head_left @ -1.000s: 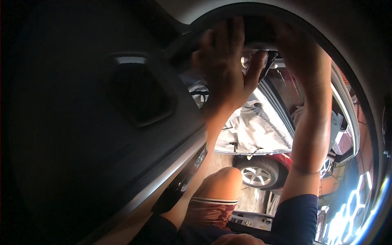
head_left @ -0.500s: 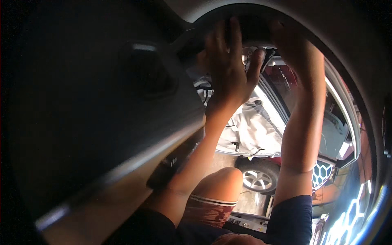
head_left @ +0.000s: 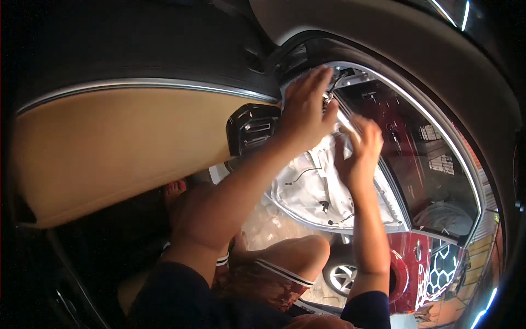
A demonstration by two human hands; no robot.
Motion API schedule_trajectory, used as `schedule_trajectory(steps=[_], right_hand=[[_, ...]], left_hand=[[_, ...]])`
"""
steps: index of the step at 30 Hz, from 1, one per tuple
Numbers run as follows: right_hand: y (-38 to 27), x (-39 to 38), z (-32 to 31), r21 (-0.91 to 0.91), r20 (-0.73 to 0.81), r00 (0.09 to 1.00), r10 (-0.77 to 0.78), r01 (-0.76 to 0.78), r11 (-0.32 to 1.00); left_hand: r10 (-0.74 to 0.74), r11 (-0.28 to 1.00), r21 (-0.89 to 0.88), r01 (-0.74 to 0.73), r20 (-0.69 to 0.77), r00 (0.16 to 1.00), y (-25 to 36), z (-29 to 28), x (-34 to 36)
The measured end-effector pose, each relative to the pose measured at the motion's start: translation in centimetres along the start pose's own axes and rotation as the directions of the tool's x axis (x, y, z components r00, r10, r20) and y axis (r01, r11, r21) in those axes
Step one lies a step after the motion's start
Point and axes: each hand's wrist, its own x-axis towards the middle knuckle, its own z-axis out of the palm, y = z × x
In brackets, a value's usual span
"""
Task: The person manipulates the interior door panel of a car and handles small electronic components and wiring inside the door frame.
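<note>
My left hand is raised beside the front pillar, fingers stretched out and thumb apart, with nothing in it. Lower and to its right, my right hand is held up with bent fingers and the thumb apart; no object shows in it. Behind both hands stands the opened car door, its inner side bare of trim and covered by a crinkled white sheet with loose wires. The left hand hides part of the door's front upper corner. Whether either hand touches anything is unclear.
A tan dashboard panel with a chrome strip fills the left, ending in a black air vent. The door's window is at right. Outside stand a red car and its wheel. My bent knee is below.
Both hands have come down and back from the dark pillar trim, and the right hand has moved left, nearer the left hand. The view has shifted, showing more dashboard and door.
</note>
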Motion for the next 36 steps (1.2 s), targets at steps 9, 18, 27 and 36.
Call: schedule_trajectory(steps=[9, 18, 27, 36], right_hand=[[1.0, -26.8, 3.4, 0.234, 0.308, 0.734, 0.605, -0.675, 0.7], [-3.5, -40.1, 0.2, 0.217, 0.482, 0.303, 0.822, -0.95, 0.223], [-6.0, -41.6, 0.4, 0.274, 0.549, 0.217, 0.807, -0.959, 0.071], [-7.5, -43.6, 2.4, 0.217, 0.714, 0.119, 0.69, -0.974, -0.057]], left_hand=[[0.025, 0.982, 0.169, -0.078, 0.295, 0.955, -1.8, -1.7, 0.3], [0.037, 0.823, 0.443, -0.356, 0.584, 0.811, 3.4, -6.6, 5.1], [-0.178, 0.729, 0.598, -0.333, 0.636, 0.751, 0.7, -7.1, 4.7], [-0.277, 0.832, 0.544, -0.106, 0.574, 0.771, 1.3, -6.5, 3.6]])
